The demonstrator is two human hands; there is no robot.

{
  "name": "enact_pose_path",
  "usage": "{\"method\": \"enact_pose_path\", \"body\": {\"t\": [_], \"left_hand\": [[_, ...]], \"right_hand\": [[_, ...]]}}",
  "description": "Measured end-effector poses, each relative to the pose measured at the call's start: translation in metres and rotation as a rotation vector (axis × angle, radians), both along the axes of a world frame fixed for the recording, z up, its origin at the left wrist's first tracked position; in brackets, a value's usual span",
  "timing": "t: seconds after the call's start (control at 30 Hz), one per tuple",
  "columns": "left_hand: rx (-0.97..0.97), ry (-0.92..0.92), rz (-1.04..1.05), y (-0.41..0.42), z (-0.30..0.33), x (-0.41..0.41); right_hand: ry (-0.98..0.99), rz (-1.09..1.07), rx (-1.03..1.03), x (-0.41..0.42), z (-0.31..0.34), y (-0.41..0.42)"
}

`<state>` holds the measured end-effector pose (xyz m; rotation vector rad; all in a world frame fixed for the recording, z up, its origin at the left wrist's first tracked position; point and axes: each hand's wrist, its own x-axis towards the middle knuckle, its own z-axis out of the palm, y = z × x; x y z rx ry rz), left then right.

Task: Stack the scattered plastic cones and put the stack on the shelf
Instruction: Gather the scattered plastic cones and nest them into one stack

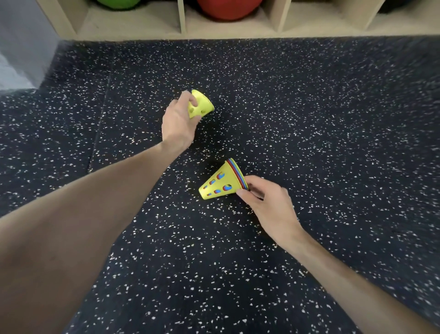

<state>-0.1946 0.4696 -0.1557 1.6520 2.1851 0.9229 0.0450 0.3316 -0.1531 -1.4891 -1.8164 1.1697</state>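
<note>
Step in hand, as judged: gathering, near its end; no other loose cone is seen on the floor point(309, 100).

A single yellow cone point(202, 104) is held in the left hand point(177, 124), grip closed around its narrow end, above the floor. The nested stack point(220, 182) is held tilted in the right hand point(263, 202), grip pinched on the wide rims, tip pointing left.

Next move: the single cone's open base is to be lined up over the stack's tip and slid down; then the shelf point(181, 33) ahead.

Materials: thin perforated plastic, tapered; red and blue layers visible through the holes. Floor of dark speckled rubber. Shelf of pale wood, cubbies holding a red ball point(228, 9) and a green ball point(119, 2).
</note>
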Motion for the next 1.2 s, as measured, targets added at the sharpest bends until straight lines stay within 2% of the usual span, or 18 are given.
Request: {"method": "enact_pose_path", "body": {"t": [0.1, 0.3, 0.4, 0.5, 0.73, 0.97, 1.07, 1.2], "left_hand": [[0.011, -0.023, -0.028, -0.013, 0.001, 0.006], [-0.008, -0.029, -0.213, -0.068, 0.008, 0.016], [0.006, -0.059, -0.258, -0.103, 0.02, 0.02], [0.049, -0.114, -0.248, -0.133, 0.041, 0.027], [0.123, -0.163, -0.268, -0.197, 0.107, 0.05], [0.227, -0.245, -0.201, -0.309, 0.208, 0.08], [0.233, -0.271, -0.166, -0.37, 0.26, 0.102], [0.261, -0.282, -0.208, -0.437, 0.311, 0.133]], "right_hand": [[0.018, -0.082, 0.059, 0.009, 0.004, -0.002], [0.065, -0.382, 0.203, 0.012, 0.02, 0.008], [0.048, -0.389, 0.277, 0.002, 0.039, 0.013], [0.012, -0.312, 0.335, 0.002, 0.066, 0.017], [-0.055, 0.124, 0.333, 0.009, 0.134, -0.003], [0.058, 0.308, 0.274, 0.043, 0.217, -0.09], [0.139, 0.335, 0.218, 0.065, 0.272, -0.143], [0.233, 0.337, 0.245, 0.103, 0.332, -0.202]]}}
